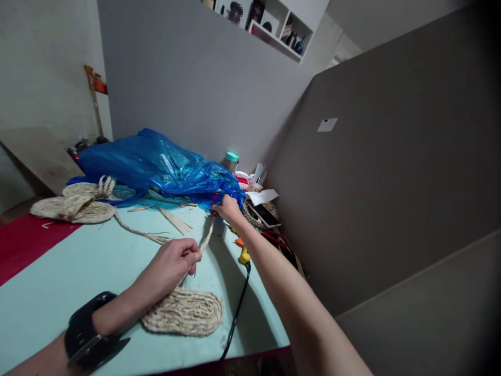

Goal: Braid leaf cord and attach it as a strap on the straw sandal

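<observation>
My left hand (180,261) pinches a pale straw braid (208,236) between thumb and fingers, above the table. From there the braid runs up and away to my right hand (229,208), whose fingers are closed at its far end. A thin red thing (214,200) shows beside those fingertips; its kind is unclear. Below my left hand lies an oval sole-shaped coil of braided straw (191,312), flat on the table. A loose strand seems to run toward it, partly hidden by my left wrist.
A blue plastic bag (156,159) spreads across the back. Woven straw slippers (78,206) with a trailing braid lie at left. Right of centre are a yellow tool (244,256) with a black cord (237,313), a phone (266,214) and a teal-lidded bottle (231,161). Grey panels border the table.
</observation>
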Available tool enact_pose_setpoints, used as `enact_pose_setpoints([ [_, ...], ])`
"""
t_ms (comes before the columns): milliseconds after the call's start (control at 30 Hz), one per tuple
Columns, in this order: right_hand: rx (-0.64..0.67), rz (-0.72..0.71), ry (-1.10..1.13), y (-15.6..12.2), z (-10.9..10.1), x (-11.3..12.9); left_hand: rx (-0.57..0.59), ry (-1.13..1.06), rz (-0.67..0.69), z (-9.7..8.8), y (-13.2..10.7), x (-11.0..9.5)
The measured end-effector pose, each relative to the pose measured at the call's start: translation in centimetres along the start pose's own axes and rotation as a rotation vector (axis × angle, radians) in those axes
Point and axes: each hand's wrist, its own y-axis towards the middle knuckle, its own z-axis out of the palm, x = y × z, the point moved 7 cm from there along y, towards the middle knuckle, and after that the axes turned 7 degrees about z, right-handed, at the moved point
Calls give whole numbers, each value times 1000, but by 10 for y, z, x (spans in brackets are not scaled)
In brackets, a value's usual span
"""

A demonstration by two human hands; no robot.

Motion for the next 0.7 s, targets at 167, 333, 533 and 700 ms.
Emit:
enact_pose_setpoints([
  [167,120,-18,13,-12,15,-6,12,-11,25,5,-4,-8],
  [333,50,20,67,-14,22,-4,8,15,39,5,-5,-7],
  [533,-71,81,118,-1,14,7,-32,6,32,0,3,5],
  [700,-118,99,106,0,4,1,-10,-59,39,-3,1,-5],
])
